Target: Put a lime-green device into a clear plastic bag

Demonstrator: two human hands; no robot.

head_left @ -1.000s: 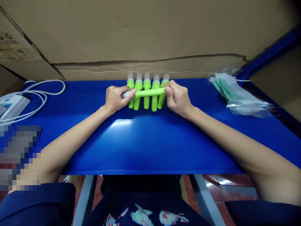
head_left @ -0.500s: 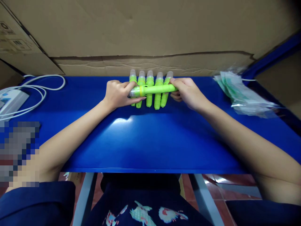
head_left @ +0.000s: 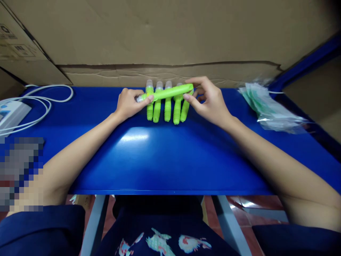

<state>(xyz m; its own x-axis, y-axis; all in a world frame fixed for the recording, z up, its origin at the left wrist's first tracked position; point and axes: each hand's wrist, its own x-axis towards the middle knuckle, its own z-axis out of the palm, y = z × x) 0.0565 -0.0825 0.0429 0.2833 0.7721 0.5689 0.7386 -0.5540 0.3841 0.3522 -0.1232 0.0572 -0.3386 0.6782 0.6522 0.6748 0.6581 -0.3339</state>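
Lime-green tube [head_left: 172,92], upper centre of the frame: likely light, stiff, slick. Grip near the clear end, where left hand [head_left: 130,103] pinches; right hand [head_left: 209,99] curls at the opposite tip, grip unclear.

From above the near edge of the blue surface [head_left: 165,160], the head camera is facing forward and down at close range, with cardboard [head_left: 160,32] filling the view beyond the surface.
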